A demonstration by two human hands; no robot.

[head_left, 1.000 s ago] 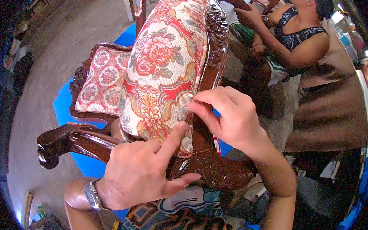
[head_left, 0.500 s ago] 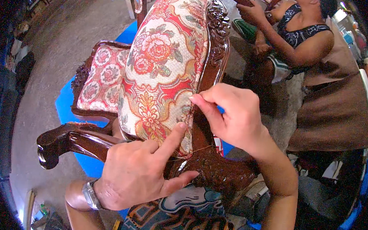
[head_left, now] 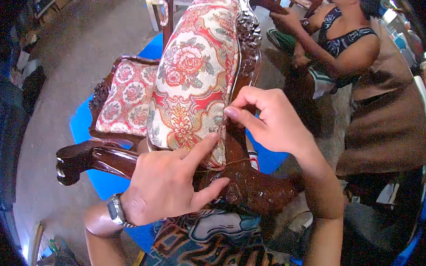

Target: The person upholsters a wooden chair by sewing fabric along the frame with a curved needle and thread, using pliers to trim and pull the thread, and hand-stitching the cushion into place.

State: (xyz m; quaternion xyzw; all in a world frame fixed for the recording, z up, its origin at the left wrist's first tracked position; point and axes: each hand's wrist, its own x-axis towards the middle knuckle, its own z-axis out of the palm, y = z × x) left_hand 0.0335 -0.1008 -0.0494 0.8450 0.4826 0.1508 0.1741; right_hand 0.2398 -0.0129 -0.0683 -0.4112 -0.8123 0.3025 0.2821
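Lying tipped across the middle of the frame, a carved dark-wood chair (head_left: 249, 184) rests over a blue sheet (head_left: 84, 125) on the concrete floor (head_left: 81, 52), its legs pointing to the lower left. Floral upholstery, red and cream, covers the back pad (head_left: 194, 83) at centre and the seat pad (head_left: 125, 98) to its left.

Upper right: another person (head_left: 371, 94) sits working at a second chair frame, well apart from the hands here.

Left hand (head_left: 165, 188), lower centre, wristwatch on. Forefinger stretched out and pressing the lower edge of the back pad; the other fingers loosely curled, thumb resting on the wood rail. Grip apart, holding nothing.

Right hand (head_left: 272, 119), centre right. Thumb and forefinger pinched together at the pad's right edge, where fabric meets the carved frame. Whether a needle sits in that pinch, cannot tell.

A thin pale thread (head_left: 226, 162) runs taut along the rail just below the pad's lower corner, between the two hands.

Judgement on progress: fabric looks fitted over most of the pad; the lower right seam appears to be mid-stitch, the corner and edge beyond it not yet closed.
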